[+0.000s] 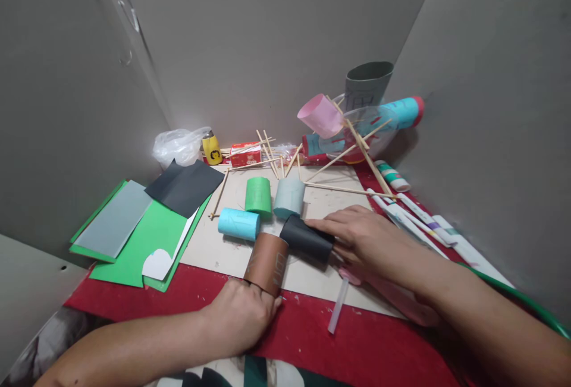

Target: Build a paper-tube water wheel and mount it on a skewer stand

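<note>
My left hand [243, 318] grips the near end of a brown paper tube [267, 262] lying on a beige board [214, 250]. My right hand [361, 235] rests with its fingers laid over a black paper tube [306, 237] that touches the brown one's far end. Just beyond lie a light blue tube [238, 223], a green tube [257, 195] and a pale teal tube [289, 197].
Green, grey and black paper sheets [147, 220] lie at the left on a red cloth [357, 345]. A glue stick [338, 305] lies near my right wrist. Wooden sticks [267, 158], a yellow bottle [212, 148], a plastic bag [176, 145], a pink paper roll [320, 115] and rolled papers [423, 220] crowd the back and right. Grey walls enclose the space.
</note>
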Motion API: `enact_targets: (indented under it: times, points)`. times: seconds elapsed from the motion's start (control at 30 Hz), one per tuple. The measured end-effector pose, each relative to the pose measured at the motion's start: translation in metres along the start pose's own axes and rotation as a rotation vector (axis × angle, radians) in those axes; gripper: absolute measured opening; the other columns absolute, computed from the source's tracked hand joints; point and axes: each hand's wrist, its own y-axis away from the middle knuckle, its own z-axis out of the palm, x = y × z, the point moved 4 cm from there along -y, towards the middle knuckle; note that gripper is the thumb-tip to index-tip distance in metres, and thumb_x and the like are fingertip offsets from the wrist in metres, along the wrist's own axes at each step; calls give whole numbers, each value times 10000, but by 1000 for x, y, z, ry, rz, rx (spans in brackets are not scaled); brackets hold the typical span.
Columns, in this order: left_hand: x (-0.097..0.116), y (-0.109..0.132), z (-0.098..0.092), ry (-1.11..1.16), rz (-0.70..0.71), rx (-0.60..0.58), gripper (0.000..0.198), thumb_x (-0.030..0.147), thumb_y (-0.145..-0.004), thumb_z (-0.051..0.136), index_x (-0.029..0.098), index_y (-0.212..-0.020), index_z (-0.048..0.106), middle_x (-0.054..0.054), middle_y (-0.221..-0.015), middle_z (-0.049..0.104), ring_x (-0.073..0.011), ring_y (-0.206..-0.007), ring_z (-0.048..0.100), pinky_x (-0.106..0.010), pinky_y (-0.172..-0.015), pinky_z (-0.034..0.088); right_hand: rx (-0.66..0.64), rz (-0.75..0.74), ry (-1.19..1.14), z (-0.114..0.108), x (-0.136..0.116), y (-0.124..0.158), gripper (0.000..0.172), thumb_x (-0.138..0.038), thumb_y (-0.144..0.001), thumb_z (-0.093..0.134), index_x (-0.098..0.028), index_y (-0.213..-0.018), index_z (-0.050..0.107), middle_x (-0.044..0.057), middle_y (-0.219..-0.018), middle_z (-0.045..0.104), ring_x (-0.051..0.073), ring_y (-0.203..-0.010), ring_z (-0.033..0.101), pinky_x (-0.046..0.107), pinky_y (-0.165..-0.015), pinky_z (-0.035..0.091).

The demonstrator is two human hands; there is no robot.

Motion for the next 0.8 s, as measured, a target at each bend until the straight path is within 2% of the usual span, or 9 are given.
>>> enact_targets:
  times: [0.17,0.3,0.57,0.8]
  points:
    - [-1,0,1,22,-7,8,289,288,-938,581,158,-681,556,-51,-536,633,-216,-457,616,-281,-418,402,-7,-10,18,2,3,3,468,5,-773,549,-230,-1156,680,42,-870,720,217,-797,664,351,-776,447]
    - [-2,0,0,23,2,41,281,259,-935,559,167,-670,569,-54,-541,635,-221,-440,597,-294,-399,391,-11,-20,7,4,7,5,518,13,-704,566,-238,-1143,681,36,-887,718,221,-799,661,350,-769,446]
    - [-6,0,-3,65,-31,34,263,258,-948,512,163,-725,614,-64,-575,652,-237,-484,626,-310,-415,416,-11,-34,-20,-3,4,3,499,2,-767,571,-261,-1177,680,30,-909,742,200,-805,685,339,-767,470]
    - [-9,1,1,154,-93,-62,278,281,-959,484,160,-770,648,-75,-648,701,-270,-552,672,-349,-470,485,-11,-38,-44,2,6,5,516,-29,-808,588,-274,-1260,639,32,-945,746,209,-857,690,353,-802,475]
